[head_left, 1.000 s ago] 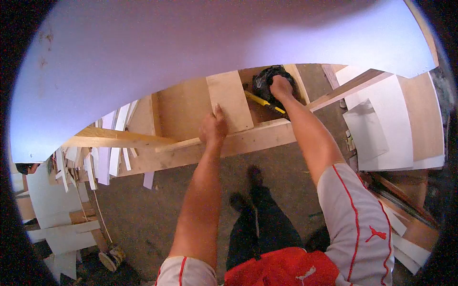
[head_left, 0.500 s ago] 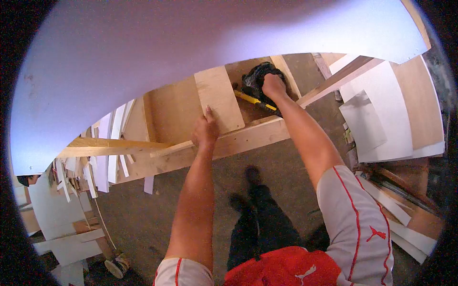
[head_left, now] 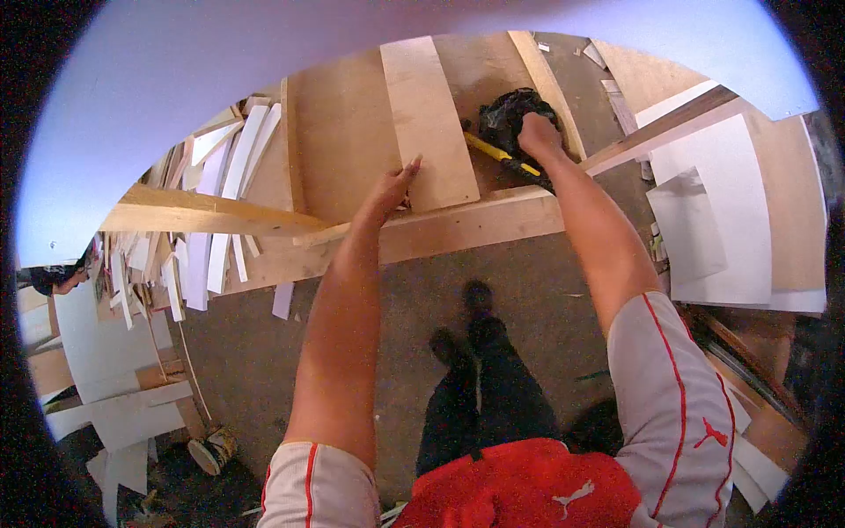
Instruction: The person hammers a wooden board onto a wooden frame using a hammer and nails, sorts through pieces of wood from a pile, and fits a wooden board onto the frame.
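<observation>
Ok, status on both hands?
Left hand at pale board's near end. Right hand on black bag. Yellow-handled tool close beside.

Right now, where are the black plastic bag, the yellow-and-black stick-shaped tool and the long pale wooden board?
Black plastic bag (head_left: 500,120): head view, its crumpled left side.
Yellow-and-black tool (head_left: 488,149): head view, yellow upper stretch of its shaft.
Pale wooden board (head_left: 429,114): head view, middle of its flat face.
</observation>
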A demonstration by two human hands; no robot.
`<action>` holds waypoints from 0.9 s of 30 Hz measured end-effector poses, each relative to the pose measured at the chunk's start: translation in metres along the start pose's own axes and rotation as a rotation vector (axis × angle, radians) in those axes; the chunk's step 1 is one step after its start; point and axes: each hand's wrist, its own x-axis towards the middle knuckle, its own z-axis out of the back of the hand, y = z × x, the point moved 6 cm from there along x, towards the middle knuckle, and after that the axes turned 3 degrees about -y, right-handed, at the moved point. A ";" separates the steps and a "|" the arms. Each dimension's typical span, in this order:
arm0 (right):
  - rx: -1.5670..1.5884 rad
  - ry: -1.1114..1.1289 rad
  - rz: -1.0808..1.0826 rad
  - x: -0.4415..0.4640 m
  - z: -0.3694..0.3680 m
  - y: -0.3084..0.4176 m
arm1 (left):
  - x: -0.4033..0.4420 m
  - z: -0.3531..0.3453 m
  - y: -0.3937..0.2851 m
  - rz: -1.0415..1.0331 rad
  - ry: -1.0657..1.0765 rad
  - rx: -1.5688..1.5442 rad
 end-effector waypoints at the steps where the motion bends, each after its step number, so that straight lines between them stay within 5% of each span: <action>1: -0.020 0.020 -0.017 -0.004 0.002 0.000 | 0.011 0.000 0.008 -0.039 -0.007 0.018; 4: 0.047 -0.058 -0.019 0.014 -0.013 -0.020 | 0.023 0.000 0.016 -0.277 -0.104 0.197; 9: 0.176 -0.234 0.129 0.033 -0.029 -0.040 | 0.042 -0.009 0.029 -0.254 -0.197 0.265; 13: 0.607 0.033 -0.113 0.025 -0.023 -0.040 | 0.136 -0.020 0.097 -0.625 -0.297 0.474; 21: 0.666 0.039 0.010 0.047 -0.052 -0.051 | 0.114 -0.013 0.090 -0.371 -0.299 0.371; 27: 1.012 0.112 -0.125 0.006 -0.008 -0.022 | 0.039 -0.009 0.032 -0.340 -0.262 0.273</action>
